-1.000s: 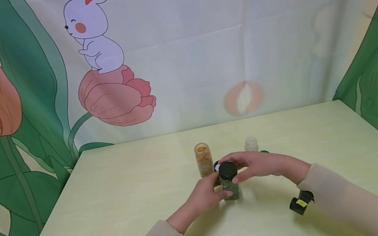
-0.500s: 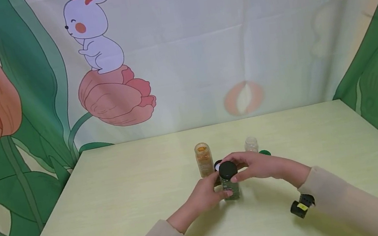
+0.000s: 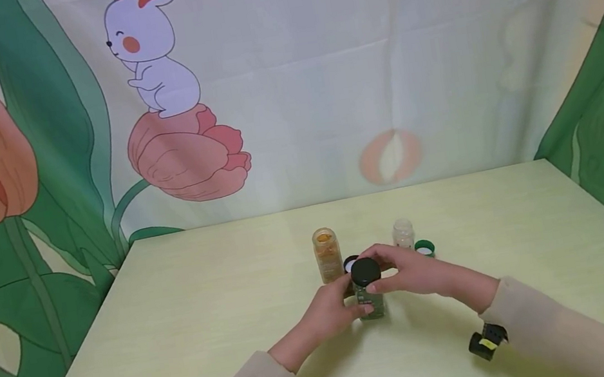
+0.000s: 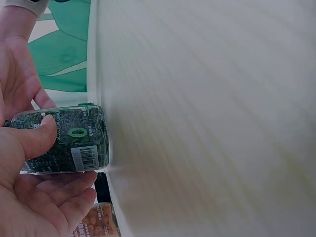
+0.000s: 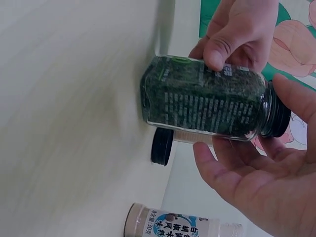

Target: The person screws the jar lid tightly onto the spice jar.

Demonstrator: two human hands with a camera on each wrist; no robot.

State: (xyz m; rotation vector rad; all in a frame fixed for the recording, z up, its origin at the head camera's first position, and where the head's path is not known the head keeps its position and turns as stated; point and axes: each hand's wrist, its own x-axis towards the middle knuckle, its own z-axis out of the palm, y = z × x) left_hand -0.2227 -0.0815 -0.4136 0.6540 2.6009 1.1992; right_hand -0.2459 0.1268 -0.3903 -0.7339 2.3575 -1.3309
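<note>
A glass spice jar of dried green herbs stands near the middle of the table with its black lid on. My left hand grips the jar's body, thumb on the near side and fingers behind it; in the left wrist view the thumb lies across the glass beside a barcode. My right hand holds the lid between thumb and fingers, clearest in the right wrist view, where the black screw lid sits on the jar neck. Some right fingertips are behind the jar in the head view.
An uncapped jar of orange spice stands behind the left hand, a loose black cap beside it. Behind the right hand are a clear uncapped jar and an upturned green cap. A printed curtain hangs at the table's back edge.
My right hand has turned slightly at the lid, and its wrist and forearm have dropped a little. More of the green cap shows now. The left hand keeps its grip on the jar.
</note>
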